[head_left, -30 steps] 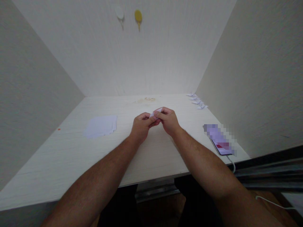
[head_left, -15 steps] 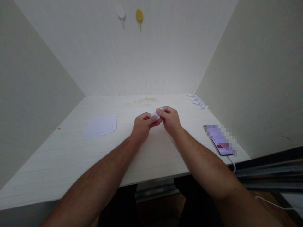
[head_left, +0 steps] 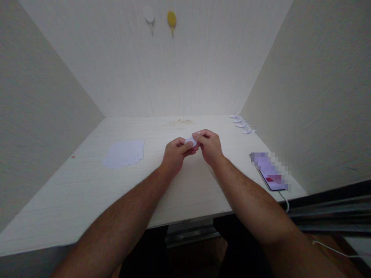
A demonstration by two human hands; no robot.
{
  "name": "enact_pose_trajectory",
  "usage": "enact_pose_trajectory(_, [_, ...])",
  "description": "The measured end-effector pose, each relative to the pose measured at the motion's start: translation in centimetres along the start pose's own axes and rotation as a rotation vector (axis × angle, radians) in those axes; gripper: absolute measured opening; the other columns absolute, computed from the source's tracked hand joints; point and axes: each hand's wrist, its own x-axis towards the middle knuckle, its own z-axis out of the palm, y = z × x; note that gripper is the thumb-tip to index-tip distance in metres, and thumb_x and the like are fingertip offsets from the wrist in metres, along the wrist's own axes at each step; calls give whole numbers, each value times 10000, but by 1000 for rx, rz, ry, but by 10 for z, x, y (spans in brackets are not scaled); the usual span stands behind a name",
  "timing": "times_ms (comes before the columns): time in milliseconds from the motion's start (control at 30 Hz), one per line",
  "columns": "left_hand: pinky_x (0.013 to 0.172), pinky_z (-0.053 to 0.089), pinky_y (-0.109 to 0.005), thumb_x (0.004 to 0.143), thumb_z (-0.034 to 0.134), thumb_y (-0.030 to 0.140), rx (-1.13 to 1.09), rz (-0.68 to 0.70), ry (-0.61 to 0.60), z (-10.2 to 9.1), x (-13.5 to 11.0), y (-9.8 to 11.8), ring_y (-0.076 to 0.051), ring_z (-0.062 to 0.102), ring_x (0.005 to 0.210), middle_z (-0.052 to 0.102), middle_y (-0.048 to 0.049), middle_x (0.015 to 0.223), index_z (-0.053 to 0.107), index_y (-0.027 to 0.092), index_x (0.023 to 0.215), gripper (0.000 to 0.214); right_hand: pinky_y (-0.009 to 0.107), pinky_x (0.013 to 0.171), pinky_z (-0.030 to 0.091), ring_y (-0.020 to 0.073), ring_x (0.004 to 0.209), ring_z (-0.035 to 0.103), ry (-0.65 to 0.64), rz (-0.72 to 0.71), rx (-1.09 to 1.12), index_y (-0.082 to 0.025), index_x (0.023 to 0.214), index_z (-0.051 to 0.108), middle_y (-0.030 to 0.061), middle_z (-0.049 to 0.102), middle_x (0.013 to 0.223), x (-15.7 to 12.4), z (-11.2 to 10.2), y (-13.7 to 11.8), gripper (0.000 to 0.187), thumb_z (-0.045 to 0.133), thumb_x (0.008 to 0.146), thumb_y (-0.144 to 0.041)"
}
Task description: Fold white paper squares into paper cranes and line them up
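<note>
At the left of the white, streaked tabletop: a small orange speck, then a loose stack of white sheets. Pale back wall bears a white hook and a yellow hook. Centre: left hand pinches a small folded paper, thumb uppermost; right hand grips its other end, fingers closed. Right rear: row of folded paper figures beside the right wall. Right front: phone, screen pixelated, any writing probably illegible; pale cable at its near end.

Bare forearms, black legwear
</note>
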Motion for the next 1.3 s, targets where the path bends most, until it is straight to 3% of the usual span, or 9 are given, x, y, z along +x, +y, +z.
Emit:
enact_pose_trajectory(333, [667,584,-286,635,875,293,-13,14,23,0,0,-1,-169,717,677,734,-71,706,604,134,689,318,238,503,399,89,487,482,-24,-33,-5,-196,712,731,-54,547,500,1,-2,0,89,761,697,-279])
enact_pose_trajectory(800, [719,595,-300,660,882,320,-13,50,68,-1,2,-4,-173,728,723,740,-83,743,616,127,725,335,256,495,445,99,507,526,48,-143,-155,-208,738,760,-21,680,622,-3,3,-8,94,760,698,-293])
enact_pose_trajectory(1067, [700,595,-297,650,881,306,-22,48,60,-1,2,-5,-166,723,686,726,-60,705,604,138,694,327,253,503,438,99,488,504,41,-178,-201,-213,735,750,-49,580,510,-3,2,-8,93,698,748,-289])
enact_pose_trajectory(1300, [690,588,-286,620,907,328,-40,49,44,-1,2,-3,-145,701,655,718,-34,674,615,144,680,350,258,533,482,111,545,561,-39,-73,-194,-209,738,718,-34,657,604,-6,6,-9,168,796,619,-298])
